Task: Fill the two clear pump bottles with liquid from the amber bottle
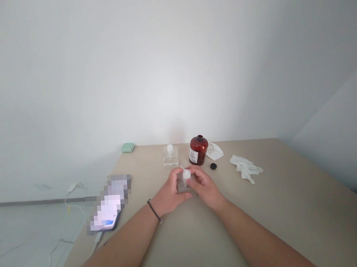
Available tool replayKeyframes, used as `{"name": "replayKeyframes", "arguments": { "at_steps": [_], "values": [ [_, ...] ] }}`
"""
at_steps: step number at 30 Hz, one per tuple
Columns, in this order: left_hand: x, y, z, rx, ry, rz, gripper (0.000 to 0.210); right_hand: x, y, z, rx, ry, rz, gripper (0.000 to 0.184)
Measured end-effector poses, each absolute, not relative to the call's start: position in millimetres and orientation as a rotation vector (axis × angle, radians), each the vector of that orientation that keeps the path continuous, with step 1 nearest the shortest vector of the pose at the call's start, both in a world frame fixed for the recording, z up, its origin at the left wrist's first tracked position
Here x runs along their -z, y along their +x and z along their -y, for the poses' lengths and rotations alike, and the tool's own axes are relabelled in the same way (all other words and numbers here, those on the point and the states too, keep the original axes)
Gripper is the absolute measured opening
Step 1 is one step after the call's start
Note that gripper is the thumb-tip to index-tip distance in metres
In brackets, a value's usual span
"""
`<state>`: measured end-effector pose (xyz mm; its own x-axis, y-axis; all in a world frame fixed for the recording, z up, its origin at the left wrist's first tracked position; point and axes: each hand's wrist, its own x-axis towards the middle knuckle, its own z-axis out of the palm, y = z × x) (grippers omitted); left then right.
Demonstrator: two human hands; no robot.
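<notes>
- Clear bottle point(182, 187): squat, block-shaped, transparent body observed; fill level not discernible.
- White pump top point(186, 175): located at the bottle's neck; thin nozzle point(182, 168) directed toward far left; tightness cannot be determined.
- Pose: roughly upright; grasped from left and right, sides partly covered.
- Position: midway between left and right, toward the near side; base contact obscured.

This is an indoor room, a home or a small office, though which cannot be told. A plain white wall point(174, 69) fills the upper frame; a beige desk-like worktop point(262, 213) stands against it. At lower left, a lit phone point(112, 204) with a white cable point(96, 243) and pale floor point(18, 244) suggest everyday use.
</notes>
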<state>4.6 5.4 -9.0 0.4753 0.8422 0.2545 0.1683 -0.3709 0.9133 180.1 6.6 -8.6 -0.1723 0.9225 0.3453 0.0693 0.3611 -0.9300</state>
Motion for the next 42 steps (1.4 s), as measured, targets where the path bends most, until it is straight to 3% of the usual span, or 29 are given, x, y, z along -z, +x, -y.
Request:
{"name": "replayKeyframes", "arguments": {
  "at_steps": [7,15,21,30,36,42],
  "values": [
    [11,4,-6,-0.935,1.798,-0.876,0.07,14,177,-8,-1.046,-0.918,1.466,0.039],
    [12,5,-5,-0.941,1.81,-0.885,0.069,12,179,-6,-0.973,-0.925,1.556,0.03],
    [17,2,-3,-1.084,1.947,-0.903,0.087,13,178,-3,-0.988,-0.912,1.547,0.03],
    [6,3,0,-1.045,2.144,-0.918,0.069,4,178,-1,-0.908,-0.903,1.591,0.025],
    [1,5,0,-1.011,2.2,-0.862,0.07,7,174,-1,-0.956,-0.965,1.52,0.028],
    [6,7,0,-0.995,2.17,-0.91,0.076,2,177,-3,-0.732,-0.991,1.578,0.02]
  ]
}}
